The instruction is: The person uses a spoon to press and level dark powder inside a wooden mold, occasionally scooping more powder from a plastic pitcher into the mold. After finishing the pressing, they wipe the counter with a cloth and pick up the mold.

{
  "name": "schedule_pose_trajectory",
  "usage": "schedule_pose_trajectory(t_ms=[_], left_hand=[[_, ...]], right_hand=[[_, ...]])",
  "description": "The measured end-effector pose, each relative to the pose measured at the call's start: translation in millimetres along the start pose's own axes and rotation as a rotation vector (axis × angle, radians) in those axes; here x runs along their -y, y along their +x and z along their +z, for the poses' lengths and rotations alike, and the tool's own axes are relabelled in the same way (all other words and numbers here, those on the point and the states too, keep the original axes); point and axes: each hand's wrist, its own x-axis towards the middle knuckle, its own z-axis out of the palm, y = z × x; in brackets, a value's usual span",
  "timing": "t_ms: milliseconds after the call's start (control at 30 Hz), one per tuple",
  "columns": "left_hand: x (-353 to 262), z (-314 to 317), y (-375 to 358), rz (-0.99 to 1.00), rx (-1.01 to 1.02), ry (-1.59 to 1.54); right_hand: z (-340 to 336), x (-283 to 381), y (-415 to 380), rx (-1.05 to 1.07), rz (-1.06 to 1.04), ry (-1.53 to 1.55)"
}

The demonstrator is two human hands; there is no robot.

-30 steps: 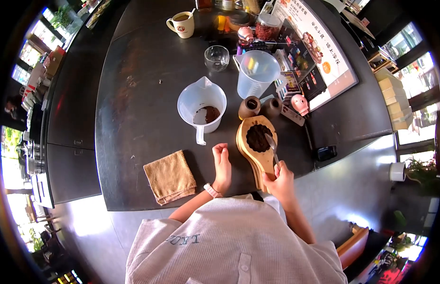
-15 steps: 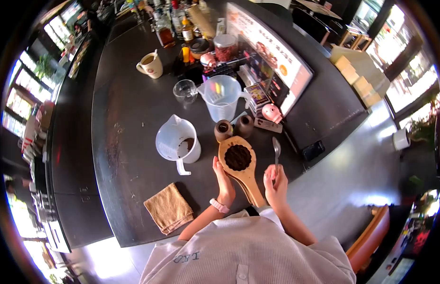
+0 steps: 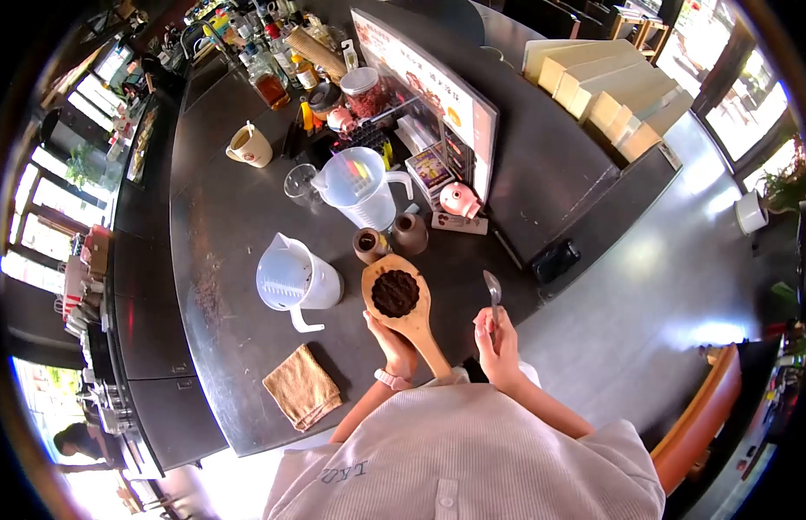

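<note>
A paddle-shaped wooden mold (image 3: pixel 417 323) lies over the dark counter, its handle towards my body. Dark brown crumbly filling (image 3: pixel 395 294) is packed in its scalloped hollow. My left hand (image 3: pixel 392 347) grips the mold's left side, thumb at the edge, with the other fingers partly hidden. Upright in the fingers of my right hand (image 3: pixel 500 348) is a metal spoon (image 3: pixel 492 285), bowl up, to the right of the mold. Two small brown clay pots (image 3: pixel 370 244) (image 3: pixel 410 233) stand just beyond the mold. To the left is a plastic measuring jug (image 3: pixel 300 276).
A folded brown cloth (image 3: pixel 302 387) lies at front left. Farther back are another measuring jug (image 3: pixel 359 192), a clear glass (image 3: pixel 301 184) and a mug (image 3: pixel 251 146). A pink pig figure (image 3: pixel 460 200), a standing sign board (image 3: pixel 481 130) and a phone (image 3: pixel 555 260) are on the right.
The view has swung so that the counter items sit farther left. My left hand keeps the mold and my right hand keeps the spoon; the filling looks the same.
</note>
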Motion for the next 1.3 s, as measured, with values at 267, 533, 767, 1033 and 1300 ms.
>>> schedule_pose_trajectory(t_ms=[267, 533, 767, 1033, 1300], left_hand=[[-6, -19, 35, 0.090, -0.011, 0.050], [-5, -26, 45, 0.085, 0.101, 0.007], [15, -21, 47, 0.175, -0.021, 0.065], [3, 44, 11, 0.316, 0.070, 0.253], [18, 55, 13, 0.185, 0.127, -0.136]], right_hand=[[-12, -28, 31, 0.168, 0.041, -0.026], [-30, -47, 40, 0.273, 0.018, -0.045], [-19, -50, 58, 0.466, -0.019, -0.043], [-22, -44, 73, 0.573, -0.120, -0.077], [-54, -37, 80, 0.615, -0.068, -0.165]])
